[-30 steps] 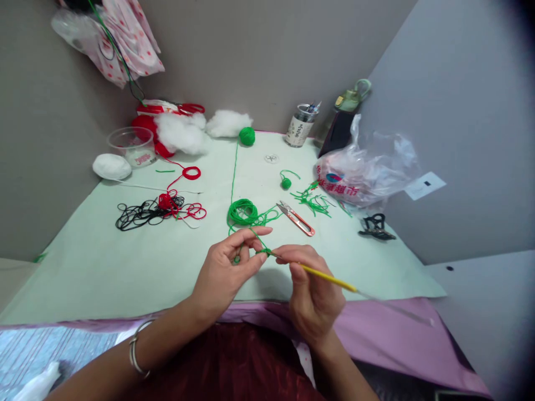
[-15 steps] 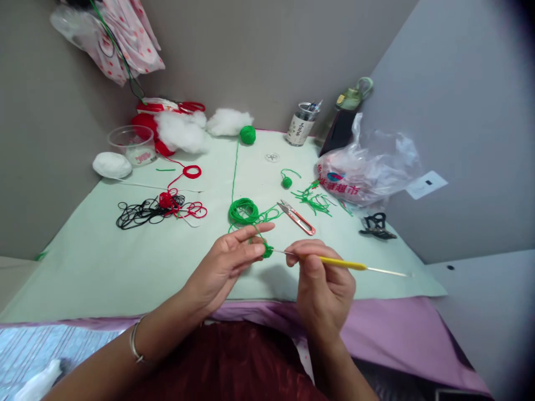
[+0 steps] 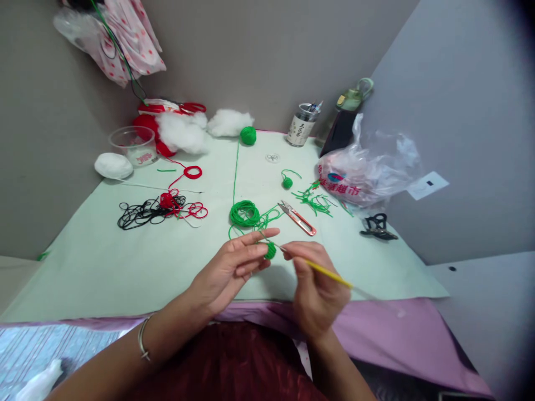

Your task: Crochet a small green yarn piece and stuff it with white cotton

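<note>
The small green crocheted piece (image 3: 271, 251) sits pinched in the left hand (image 3: 225, 270), just left of the right hand (image 3: 320, 292), whose closed fingers grip a yellow-handled crochet hook (image 3: 328, 273), its long axis slanting from lower right up toward the piece's top edge.

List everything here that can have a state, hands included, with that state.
Left hand, pinching the green crocheted piece
Right hand, closed around the yellow crochet hook
Thread snips, blades slightly apart
Clear plastic tub, open
Pen jar, open, holding pens
Black cord, tangled
Green yarn coil, loosely wound
Green yarn ball, wound
Plastic shopping bag, filled
Green bottle, lid unclear
Black claw clip, unclear whether open
</note>
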A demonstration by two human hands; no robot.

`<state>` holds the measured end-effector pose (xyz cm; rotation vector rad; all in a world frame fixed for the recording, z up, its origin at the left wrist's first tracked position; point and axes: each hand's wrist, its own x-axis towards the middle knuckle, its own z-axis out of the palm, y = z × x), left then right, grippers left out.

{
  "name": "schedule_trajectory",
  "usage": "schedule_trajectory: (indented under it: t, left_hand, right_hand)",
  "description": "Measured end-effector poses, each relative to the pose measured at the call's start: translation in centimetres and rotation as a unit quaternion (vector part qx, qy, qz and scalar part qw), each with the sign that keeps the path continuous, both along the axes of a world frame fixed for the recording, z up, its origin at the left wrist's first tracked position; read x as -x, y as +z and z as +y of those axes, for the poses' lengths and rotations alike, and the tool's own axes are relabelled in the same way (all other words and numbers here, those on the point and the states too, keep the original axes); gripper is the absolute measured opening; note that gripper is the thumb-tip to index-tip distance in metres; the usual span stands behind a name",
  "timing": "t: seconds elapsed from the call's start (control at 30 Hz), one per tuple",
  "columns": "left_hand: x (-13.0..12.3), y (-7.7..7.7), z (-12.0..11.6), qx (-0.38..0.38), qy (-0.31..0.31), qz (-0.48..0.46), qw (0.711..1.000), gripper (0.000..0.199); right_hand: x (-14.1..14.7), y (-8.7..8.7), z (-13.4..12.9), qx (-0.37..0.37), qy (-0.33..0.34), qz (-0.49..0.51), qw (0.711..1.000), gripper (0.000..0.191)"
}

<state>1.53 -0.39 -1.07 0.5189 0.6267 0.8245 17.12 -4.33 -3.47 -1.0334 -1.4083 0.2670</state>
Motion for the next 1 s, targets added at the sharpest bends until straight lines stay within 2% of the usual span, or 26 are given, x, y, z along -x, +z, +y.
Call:
schedule_trajectory:
  t: [0.1, 0.17, 0.27, 0.43, 0.53, 0.67, 0.8, 0.87, 1.0]
  left_hand:
    - [0.2, 0.1, 0.1, -0.033, 0.026, 0.018, 0.999, 0.031]
    - [0.0, 0.0, -0.1, -0.069, 0.036, 0.043, 0.996, 0.033]
    - [-0.2, -0.1, -0.4, -0.106, 0.040, 0.069, 0.991, 0.035]
    - [-0.1, -0.2, -0.4, -0.127, 0.052, 0.111, 0.984, 0.033]
    - [0.1, -0.2, -0.5, -0.135, 0.051, 0.124, 0.982, 0.032]
    - [0.3, -0.3, -0.6, -0.161, 0.051, 0.154, 0.974, 0.031]
    - [0.4, -0.6, -0.5, -0.192, 0.066, 0.205, 0.957, 0.030]
    - [0.3, -0.6, -0.5, -0.212, 0.076, 0.227, 0.947, 0.029]
    - [0.0, -0.4, -0.7, -0.246, 0.113, 0.256, 0.928, 0.029]
  right_hand:
    - [-0.1, 0.6, 0.3, 0.072, 0.053, 0.159, 0.983, 0.023]
    - [0.0, 0.7, 0.4, 0.092, 0.086, 0.167, 0.978, 0.020]
    - [0.2, 0.5, 0.5, 0.108, 0.090, 0.153, 0.978, 0.017]
    - [-0.1, 0.1, 0.8, 0.143, 0.131, 0.271, 0.943, 0.019]
    - [-0.3, 0.2, 0.9, 0.145, 0.150, 0.281, 0.937, 0.020]
    - [-0.4, 0.5, 0.4, 0.122, 0.134, 0.229, 0.957, 0.021]
    - [-0.5, 1.1, -0.3, 0.096, 0.077, 0.101, 0.987, 0.024]
    - [-0.5, 1.3, -0.5, 0.060, 0.059, 0.026, 0.996, 0.025]
    - [-0.3, 0.9, -0.5, -0.036, 0.024, -0.142, 0.989, 0.027]
